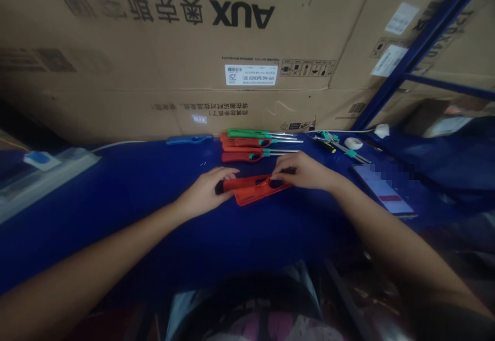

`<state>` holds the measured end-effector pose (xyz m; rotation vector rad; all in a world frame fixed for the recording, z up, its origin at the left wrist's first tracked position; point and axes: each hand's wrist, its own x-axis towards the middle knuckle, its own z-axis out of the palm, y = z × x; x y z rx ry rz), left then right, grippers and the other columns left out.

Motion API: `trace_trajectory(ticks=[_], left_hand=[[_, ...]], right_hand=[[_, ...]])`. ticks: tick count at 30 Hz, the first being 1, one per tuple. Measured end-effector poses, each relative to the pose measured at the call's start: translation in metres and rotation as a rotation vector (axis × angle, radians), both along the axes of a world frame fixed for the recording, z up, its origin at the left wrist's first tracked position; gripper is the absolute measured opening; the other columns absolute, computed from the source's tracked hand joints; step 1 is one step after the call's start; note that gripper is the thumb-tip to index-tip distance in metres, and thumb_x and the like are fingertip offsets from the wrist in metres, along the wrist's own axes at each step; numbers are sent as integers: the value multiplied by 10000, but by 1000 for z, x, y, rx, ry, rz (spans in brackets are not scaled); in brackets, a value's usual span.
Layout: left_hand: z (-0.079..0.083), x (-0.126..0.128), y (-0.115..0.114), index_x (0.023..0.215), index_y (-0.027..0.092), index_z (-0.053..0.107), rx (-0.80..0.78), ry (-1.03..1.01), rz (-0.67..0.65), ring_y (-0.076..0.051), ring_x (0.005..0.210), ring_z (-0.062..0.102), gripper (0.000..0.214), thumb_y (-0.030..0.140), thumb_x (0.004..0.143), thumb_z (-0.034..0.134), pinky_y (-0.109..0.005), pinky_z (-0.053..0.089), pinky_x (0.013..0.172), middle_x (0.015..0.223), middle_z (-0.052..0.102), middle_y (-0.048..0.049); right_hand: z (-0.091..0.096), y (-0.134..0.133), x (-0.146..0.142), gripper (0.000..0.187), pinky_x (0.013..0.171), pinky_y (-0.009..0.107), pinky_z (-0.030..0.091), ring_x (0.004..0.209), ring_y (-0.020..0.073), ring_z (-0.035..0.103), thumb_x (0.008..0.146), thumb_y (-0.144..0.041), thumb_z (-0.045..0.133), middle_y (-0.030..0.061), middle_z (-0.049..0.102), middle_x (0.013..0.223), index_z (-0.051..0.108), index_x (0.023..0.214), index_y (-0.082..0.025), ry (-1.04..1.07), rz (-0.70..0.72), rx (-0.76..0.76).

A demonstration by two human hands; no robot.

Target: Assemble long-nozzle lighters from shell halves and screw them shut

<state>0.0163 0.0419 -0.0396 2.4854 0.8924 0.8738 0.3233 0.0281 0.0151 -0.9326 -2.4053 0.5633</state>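
Over the blue table, an orange-red lighter casing (253, 194) lies spread between my hands, its two halves side by side. The rear end, where a dark piece pokes out, is gripped by my left hand (209, 189), fingers closed round it. At the casing's front, beside the trigger opening, my right hand (296, 171) has its fingers pinched together on the shell; whether they also hold a small part is hidden. Just beyond lie several long-nosed lighters, a green one (247, 133) and red ones (240, 157), with metal tubes pointing right.
A blue lighter casing (188, 139) lies at the back left. Metal rods with teal tips (350, 152), a white tape roll (353, 143) and a phone (386, 191) are at right. A large cardboard box (174, 72) walls off the back; a blue metal post (402, 72) slants upward.
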Motion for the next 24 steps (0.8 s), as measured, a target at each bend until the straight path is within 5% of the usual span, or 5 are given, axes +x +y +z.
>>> trace_trajectory(ticks=[8, 24], left_hand=[[1, 1, 0, 1252, 220, 621, -19, 15, 14, -213, 994, 689, 387, 353, 898, 698, -421, 566, 948, 1094, 716, -61], [0, 1, 3, 1212, 222, 661, -46, -9, 7, -233, 1043, 678, 363, 386, 891, 707, -440, 546, 982, 1152, 712, -72]], right_hand=[[-10, -8, -20, 149, 653, 259, 492, 695, 136, 654, 902, -279, 707, 52, 747, 814, 771, 845, -157, -56, 81, -134], [-16, 0, -16, 114, 592, 231, 428, 624, 112, 575, 896, -231, 691, 37, 681, 758, 727, 836, -141, -133, 64, -8]])
